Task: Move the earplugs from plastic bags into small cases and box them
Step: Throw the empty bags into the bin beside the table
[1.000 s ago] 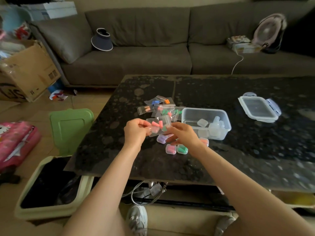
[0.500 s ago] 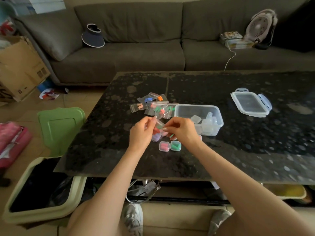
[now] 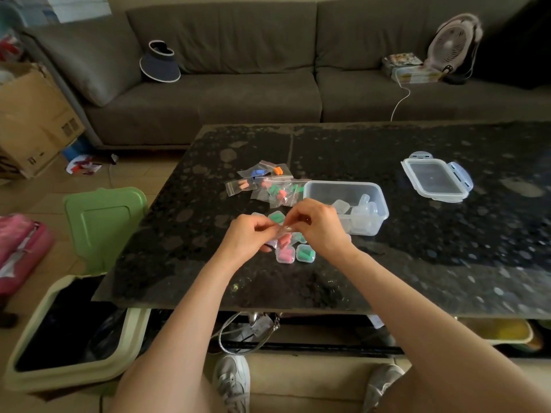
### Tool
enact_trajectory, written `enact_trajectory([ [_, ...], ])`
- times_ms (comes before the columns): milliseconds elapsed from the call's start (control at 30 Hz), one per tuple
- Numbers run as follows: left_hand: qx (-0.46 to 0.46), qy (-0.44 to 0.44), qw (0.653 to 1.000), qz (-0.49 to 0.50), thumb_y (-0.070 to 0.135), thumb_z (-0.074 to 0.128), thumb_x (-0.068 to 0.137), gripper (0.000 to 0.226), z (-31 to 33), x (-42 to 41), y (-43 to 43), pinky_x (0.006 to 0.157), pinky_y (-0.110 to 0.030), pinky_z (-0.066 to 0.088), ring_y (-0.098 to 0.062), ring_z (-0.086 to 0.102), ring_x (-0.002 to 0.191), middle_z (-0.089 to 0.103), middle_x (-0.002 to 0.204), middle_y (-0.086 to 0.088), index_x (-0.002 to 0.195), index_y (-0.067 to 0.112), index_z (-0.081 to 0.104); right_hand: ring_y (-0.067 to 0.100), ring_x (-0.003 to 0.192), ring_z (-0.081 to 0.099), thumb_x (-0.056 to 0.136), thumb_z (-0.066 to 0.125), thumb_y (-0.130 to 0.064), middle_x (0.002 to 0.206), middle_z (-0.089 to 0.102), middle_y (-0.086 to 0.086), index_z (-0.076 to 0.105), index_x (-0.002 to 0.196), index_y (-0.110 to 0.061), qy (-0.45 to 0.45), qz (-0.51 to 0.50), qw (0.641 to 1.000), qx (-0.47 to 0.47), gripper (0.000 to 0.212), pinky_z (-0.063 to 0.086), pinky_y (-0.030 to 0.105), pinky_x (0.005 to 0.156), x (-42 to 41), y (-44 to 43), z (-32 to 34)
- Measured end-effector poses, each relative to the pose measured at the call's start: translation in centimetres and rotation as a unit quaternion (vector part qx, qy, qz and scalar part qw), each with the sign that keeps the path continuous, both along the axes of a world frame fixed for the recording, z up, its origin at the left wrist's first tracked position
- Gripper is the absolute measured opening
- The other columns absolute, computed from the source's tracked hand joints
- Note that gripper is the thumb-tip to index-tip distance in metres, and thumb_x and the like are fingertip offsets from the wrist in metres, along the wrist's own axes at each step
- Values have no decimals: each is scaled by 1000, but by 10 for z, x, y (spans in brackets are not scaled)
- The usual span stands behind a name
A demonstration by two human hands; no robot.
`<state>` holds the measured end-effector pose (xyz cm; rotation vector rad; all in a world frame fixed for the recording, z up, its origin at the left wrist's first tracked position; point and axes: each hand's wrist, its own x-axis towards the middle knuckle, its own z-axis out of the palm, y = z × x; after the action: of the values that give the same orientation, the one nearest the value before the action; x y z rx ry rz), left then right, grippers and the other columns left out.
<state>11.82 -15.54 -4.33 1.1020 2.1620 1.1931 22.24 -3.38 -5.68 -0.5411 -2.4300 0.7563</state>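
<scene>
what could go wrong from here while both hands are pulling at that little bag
1. The left hand and right hand pinch the small bag in the air; if it pops open, its contents may spring out and roll across the table.
2. The hands work right by the filled pink case and green case, so a slip might knock them.
3. The open bin stands at the table's near left corner; a stray piece could drop in.

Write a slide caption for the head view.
Left hand and right hand pinch a small plastic bag above filled cases, beside the open clear box.
</scene>
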Motion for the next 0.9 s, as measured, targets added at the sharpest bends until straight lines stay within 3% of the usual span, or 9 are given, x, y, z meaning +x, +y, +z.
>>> enact_trajectory([
  [233,-64,97,993,-1,23,70,85,21,-3,-1,-1,79,-34,57,-16,67,78,70,96,-5,96,6,73,11,76,57,83,65,6,87,65,5,66,85,-5,30,27,999,15,12,45,7,68,-5,-5,-7],
  [367,-103,109,989,11,22,70,85,18,-4,-2,1,71,-21,48,-14,65,81,67,89,-2,96,8,69,8,76,52,83,66,5,90,63,8,69,87,-4,19,59,995,76,10,38,2,64,-8,-7,-12],
  [433,-102,92,990,24,20,68,86,15,-5,-2,2,65,-16,47,-14,65,77,65,88,0,96,9,67,11,76,53,81,68,5,91,61,11,69,88,-4,26,79,992,94,11,40,4,67,-9,-6,-13],
  [500,-103,58,993,31,17,66,87,15,-6,-3,2,63,-15,49,-12,65,72,64,87,1,100,9,66,18,77,59,78,72,4,95,60,12,68,90,-6,30,98,987,121,16,52,16,66,-9,-6,-15],
  [600,-90,-8,995,33,14,65,88,11,-6,-5,2,75,-27,58,-17,68,78,67,103,-7,97,9,67,24,80,62,76,77,-2,103,58,11,64,95,-10,18,105,977,187,25,59,30,62,-7,-6,-19],
  [667,-70,-52,995,42,15,64,88,7,-3,-6,1,80,-32,58,-20,68,85,65,115,-9,90,10,68,24,79,61,73,79,-3,105,58,11,61,98,-11,19,104,971,216,32,58,31,56,-6,-5,-21],
  [733,-51,-93,993,45,16,63,89,7,0,-6,-1,80,-34,58,-21,67,88,65,114,-11,90,10,68,24,79,60,72,80,-2,106,58,11,61,100,-11,32,101,967,231,35,57,30,52,-4,-4,-21],
  [900,-33,-153,988,2,19,59,92,22,3,-10,-7,81,-37,58,-24,68,92,66,114,-13,105,4,67,25,79,62,75,79,-8,105,60,12,62,100,-10,60,103,956,268,30,57,32,52,-1,0,-22],
])
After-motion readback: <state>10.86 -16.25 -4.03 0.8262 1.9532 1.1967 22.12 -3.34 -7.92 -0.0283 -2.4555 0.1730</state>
